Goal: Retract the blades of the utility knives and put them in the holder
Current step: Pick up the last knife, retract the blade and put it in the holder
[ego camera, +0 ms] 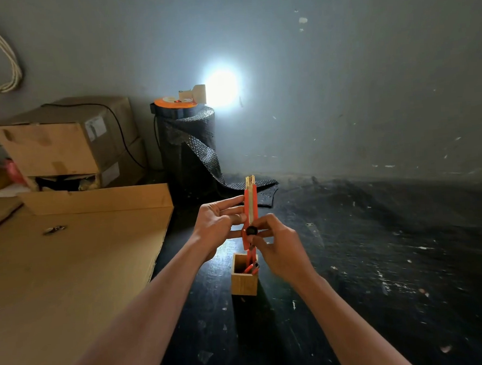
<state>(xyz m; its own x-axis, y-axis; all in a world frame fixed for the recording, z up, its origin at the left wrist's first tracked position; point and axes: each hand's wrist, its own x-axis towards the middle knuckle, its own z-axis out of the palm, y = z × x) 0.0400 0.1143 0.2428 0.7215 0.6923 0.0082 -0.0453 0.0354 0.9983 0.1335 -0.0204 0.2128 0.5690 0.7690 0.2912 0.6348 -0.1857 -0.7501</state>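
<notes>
An orange utility knife (251, 201) stands upright in the air above the dark table, its metal tip pointing up. My left hand (219, 223) grips its body from the left. My right hand (277, 245) holds it from the right, thumb and fingers at the black knob (251, 230). Whether any blade sticks out of the tip I cannot tell. Directly below stands a small square wooden holder (243, 282) with another orange knife (253, 267) leaning inside it.
Flat cardboard sheets (70, 277) cover the table's left side, with stacked cardboard boxes (68, 142) behind them. A roll of black mesh matting (188, 149) stands at the back, an orange disc and a lamp on top. A grey wall rises behind.
</notes>
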